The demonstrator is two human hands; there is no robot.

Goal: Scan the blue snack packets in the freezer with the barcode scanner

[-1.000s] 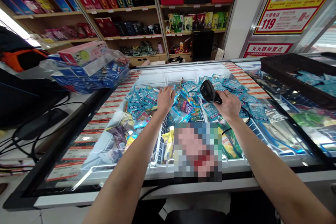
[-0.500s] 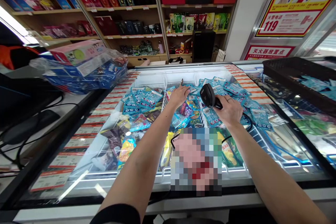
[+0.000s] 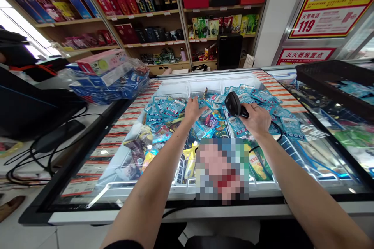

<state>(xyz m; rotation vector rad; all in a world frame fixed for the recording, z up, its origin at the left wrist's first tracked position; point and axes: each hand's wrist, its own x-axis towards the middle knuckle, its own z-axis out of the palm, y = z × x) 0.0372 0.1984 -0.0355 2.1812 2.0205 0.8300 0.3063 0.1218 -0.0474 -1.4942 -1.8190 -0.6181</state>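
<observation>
My right hand (image 3: 257,118) is wrapped round the handle of a black barcode scanner (image 3: 233,104), its head up and to the left above blue packets (image 3: 242,95). A black cable runs from the scanner. My left hand (image 3: 194,109) is over the middle of the chest freezer, thumb apart from the fingers, with nothing visible in it; its fingertips are partly hidden. Left of it lies another heap of blue packets (image 3: 166,108). Colourful ice-cream packs (image 3: 212,120) show just below and right of the left hand. Whether it touches any packet I cannot tell.
The freezer's front rim (image 3: 117,214) runs across below my arms. Plastic-wrapped boxes (image 3: 108,78) stand at the left, near loose cables (image 3: 32,163). A dark basket (image 3: 330,89) with blue packets sits at the right. A pixelated patch covers the front middle. Stocked shelves stand behind.
My left hand has shifted a little left towards the left heap, and its thumb has spread from the fingers. My right hand still holds the scanner in about the same place. The view has turned slightly.
</observation>
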